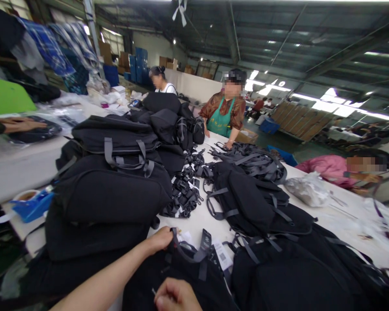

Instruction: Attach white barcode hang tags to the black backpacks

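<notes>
left hand (160, 239) closing around grey webbing strap (181, 250) of black fabric backpack (181, 280), lying between hands on white surface (201, 220); right hand (176, 296) fisting nearer, contents unclear; strap running rightward toward hang tags (214, 248).

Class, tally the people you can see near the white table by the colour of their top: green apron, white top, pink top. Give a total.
Person in green apron: 1
Person in white top: 1
Person in pink top: 1
Total: 3
</notes>
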The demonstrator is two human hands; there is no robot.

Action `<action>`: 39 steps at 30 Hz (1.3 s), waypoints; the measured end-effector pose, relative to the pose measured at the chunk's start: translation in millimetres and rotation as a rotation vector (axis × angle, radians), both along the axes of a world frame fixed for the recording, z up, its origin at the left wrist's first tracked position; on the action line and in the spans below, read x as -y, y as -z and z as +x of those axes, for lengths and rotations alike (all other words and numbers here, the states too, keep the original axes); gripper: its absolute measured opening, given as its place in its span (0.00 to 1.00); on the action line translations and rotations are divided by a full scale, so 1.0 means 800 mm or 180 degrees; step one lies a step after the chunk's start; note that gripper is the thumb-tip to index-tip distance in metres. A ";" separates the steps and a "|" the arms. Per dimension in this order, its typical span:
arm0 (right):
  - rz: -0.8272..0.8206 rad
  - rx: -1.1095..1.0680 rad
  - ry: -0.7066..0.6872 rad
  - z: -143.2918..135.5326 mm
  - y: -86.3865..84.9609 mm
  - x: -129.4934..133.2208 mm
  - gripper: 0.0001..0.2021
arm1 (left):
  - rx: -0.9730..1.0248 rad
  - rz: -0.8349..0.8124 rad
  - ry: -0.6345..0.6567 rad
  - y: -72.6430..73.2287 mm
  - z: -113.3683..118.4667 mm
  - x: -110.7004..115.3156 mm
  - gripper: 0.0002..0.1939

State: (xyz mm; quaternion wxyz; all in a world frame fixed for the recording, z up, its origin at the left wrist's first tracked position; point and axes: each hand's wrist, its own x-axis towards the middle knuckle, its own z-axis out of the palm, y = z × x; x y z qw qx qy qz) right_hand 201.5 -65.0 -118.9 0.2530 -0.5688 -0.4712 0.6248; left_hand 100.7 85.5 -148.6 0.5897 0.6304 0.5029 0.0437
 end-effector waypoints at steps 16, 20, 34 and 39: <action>0.0910 0.1600 0.0035 0.045 0.066 -0.099 0.12 | -0.0043 0.0821 0.1276 -0.036 -0.052 -0.001 0.15; 0.0930 0.1382 -0.0033 0.048 0.058 -0.097 0.09 | -0.0075 0.0870 0.1224 -0.020 -0.052 0.004 0.06; 0.0517 0.0499 0.0985 0.059 0.062 -0.068 0.25 | -0.0971 0.1566 0.0303 -0.008 -0.052 0.035 0.07; 0.0183 -0.0345 0.1231 0.056 0.062 -0.051 0.22 | -0.0154 0.1538 0.0219 -0.025 -0.067 0.049 0.11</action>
